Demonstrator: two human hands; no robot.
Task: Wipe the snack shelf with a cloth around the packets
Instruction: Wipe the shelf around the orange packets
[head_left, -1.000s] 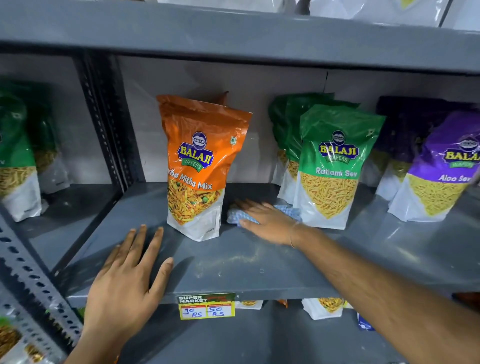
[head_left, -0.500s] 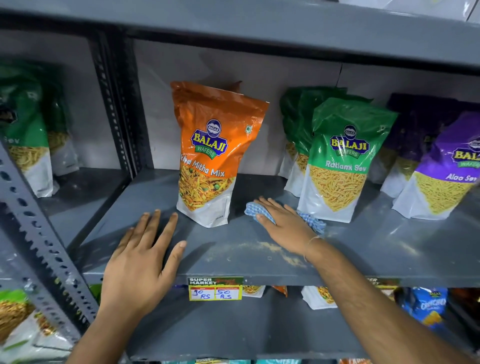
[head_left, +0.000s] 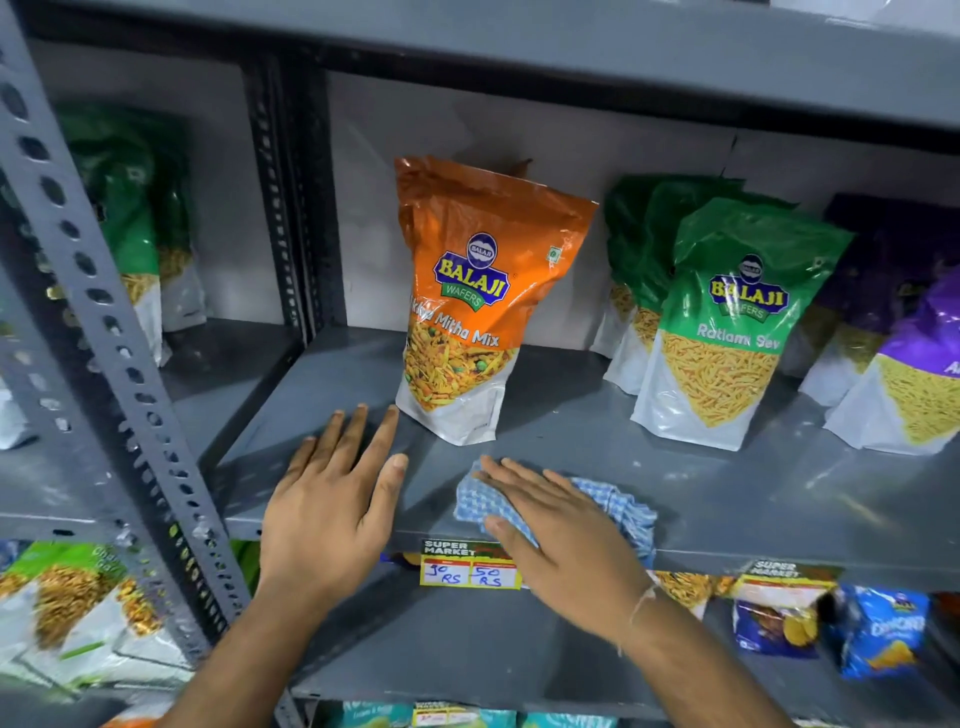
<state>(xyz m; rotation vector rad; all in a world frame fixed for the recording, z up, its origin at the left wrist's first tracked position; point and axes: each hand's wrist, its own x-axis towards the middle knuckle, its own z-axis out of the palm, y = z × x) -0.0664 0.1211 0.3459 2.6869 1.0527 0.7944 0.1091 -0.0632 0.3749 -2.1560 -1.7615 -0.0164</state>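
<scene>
Cloth (head_left: 613, 512), blue-white check, lies bunched at the front edge of the grey shelf (head_left: 753, 499), long axis left-right along the lip. Right hand (head_left: 561, 540) lies flat on it, fingers together, pointing up-left. Left hand (head_left: 332, 509) palm-down on bare shelf, fingers slightly spread. Orange packet (head_left: 467, 312) stands upright just behind both hands; green packet (head_left: 727, 332) to its right.
</scene>
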